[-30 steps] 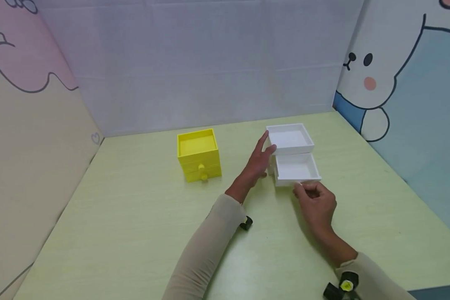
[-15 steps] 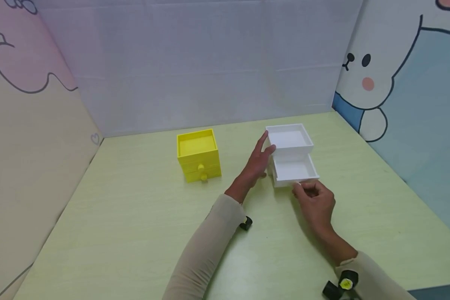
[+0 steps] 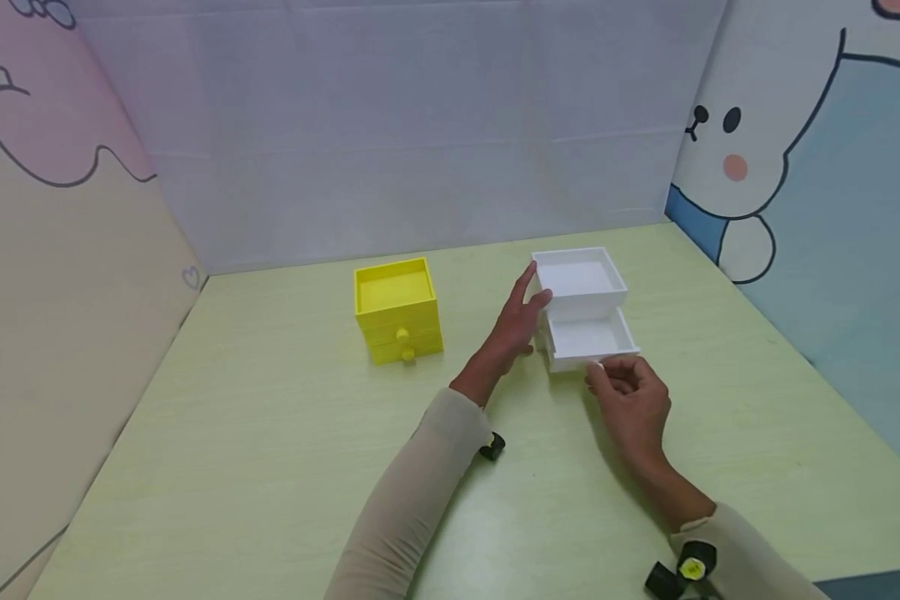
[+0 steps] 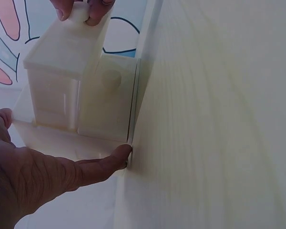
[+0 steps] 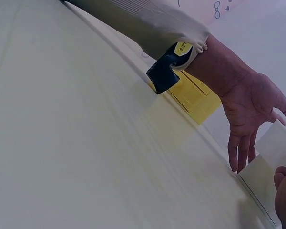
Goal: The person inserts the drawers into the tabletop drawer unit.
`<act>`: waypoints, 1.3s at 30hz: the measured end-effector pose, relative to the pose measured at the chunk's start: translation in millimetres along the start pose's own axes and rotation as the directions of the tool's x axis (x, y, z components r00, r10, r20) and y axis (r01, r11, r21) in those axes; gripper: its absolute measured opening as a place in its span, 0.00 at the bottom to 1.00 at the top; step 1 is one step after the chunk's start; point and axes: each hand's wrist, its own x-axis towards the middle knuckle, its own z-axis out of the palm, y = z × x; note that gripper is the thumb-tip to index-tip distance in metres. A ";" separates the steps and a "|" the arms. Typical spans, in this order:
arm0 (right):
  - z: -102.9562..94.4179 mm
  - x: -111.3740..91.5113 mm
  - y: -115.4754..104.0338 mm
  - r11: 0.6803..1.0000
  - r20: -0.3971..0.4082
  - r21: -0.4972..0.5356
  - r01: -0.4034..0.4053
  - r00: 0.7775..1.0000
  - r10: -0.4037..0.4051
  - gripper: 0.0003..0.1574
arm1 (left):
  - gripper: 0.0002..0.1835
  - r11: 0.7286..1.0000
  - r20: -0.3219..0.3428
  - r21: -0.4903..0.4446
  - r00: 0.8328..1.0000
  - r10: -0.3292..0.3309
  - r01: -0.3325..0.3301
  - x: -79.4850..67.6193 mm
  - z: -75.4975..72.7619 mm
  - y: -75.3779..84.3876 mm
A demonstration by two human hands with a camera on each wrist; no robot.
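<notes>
A small white two-drawer box with a tray-like top stands at the right of the table. Its upper drawer is pulled far out, and nothing lies inside it. My right hand pinches that drawer's round white knob between thumb and fingertips. Below, the lower drawer sits pushed in, with its own round knob. My left hand lies spread along the box's left side, its thumb near the front top corner and one straight finger reaching down beside the base.
A yellow drawer box of like shape stands left of the left hand, both its drawers pushed in, knobs facing me. The pale green table is bordered by a plain back panel and side panels with cartoon drawings.
The pulled-out drawer has shifted very slightly to the left, with the right hand still on its knob. The left hand stays against the box.
</notes>
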 end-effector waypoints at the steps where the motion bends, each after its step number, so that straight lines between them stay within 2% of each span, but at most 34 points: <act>1: 0.0 0.1 0.7 1.000 0.005 0.001 0.007 1.000 -0.007 0.09 | 0.31 1.000 0.002 0.001 1.000 0.002 -0.002 0.2 -0.2 -0.2; 7: 2.1 -0.3 -2.0 1.000 0.028 -0.006 0.006 1.000 -0.006 0.13 | 0.31 1.000 0.002 -0.002 1.000 0.000 0.000 1.3 -1.2 0.2; 15: 5.9 0.3 -2.0 0.999 0.026 -0.035 0.010 1.000 -0.009 0.13 | 0.30 1.000 -0.015 0.008 1.000 -0.018 0.018 1.5 -1.6 0.4; 22: 7.9 0.6 -0.5 0.999 0.019 -0.020 0.051 0.999 -0.050 0.13 | 0.31 1.000 -0.011 0.011 1.000 -0.017 0.017 1.5 -0.8 0.4; 31: 10.7 3.6 -0.6 0.993 -0.011 -0.067 0.099 0.995 -0.100 0.12 | 0.31 1.000 -0.014 -0.003 1.000 -0.014 0.014 1.9 -1.2 0.8; 34: 11.5 5.9 2.7 0.988 -0.021 -0.099 0.119 0.992 -0.121 0.12 | 0.30 1.000 -0.002 -0.025 1.000 -0.013 0.013 1.7 -1.5 0.3; 39: 12.3 14.2 26.4 0.982 -0.039 -0.129 0.136 0.989 -0.142 0.12 | 0.31 0.999 0.009 -0.042 1.000 -0.012 0.012 1.4 -1.8 0.7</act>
